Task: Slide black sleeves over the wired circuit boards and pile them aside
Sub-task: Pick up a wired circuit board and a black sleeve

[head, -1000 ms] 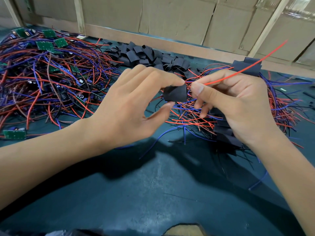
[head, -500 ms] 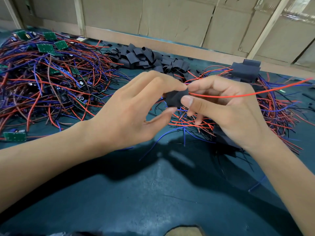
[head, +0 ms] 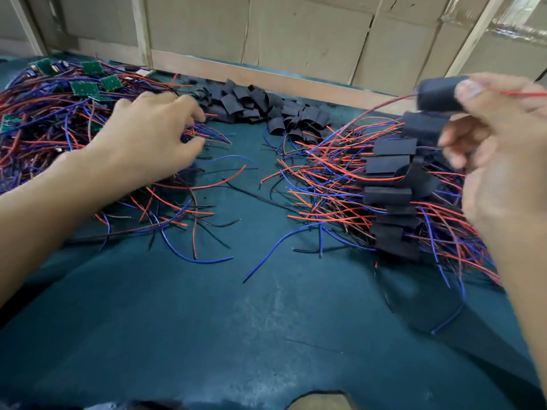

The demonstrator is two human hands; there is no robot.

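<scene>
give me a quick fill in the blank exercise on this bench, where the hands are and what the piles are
1. The right hand holds a black sleeved board above the pile of ____ boards.
2. The left hand reaches into the tangle of wired boards whose bare boards are ____ in colour.
3. The heap of empty black sleeves lies by the far ____ wall.

Missing words: sleeved; green; cardboard
</scene>
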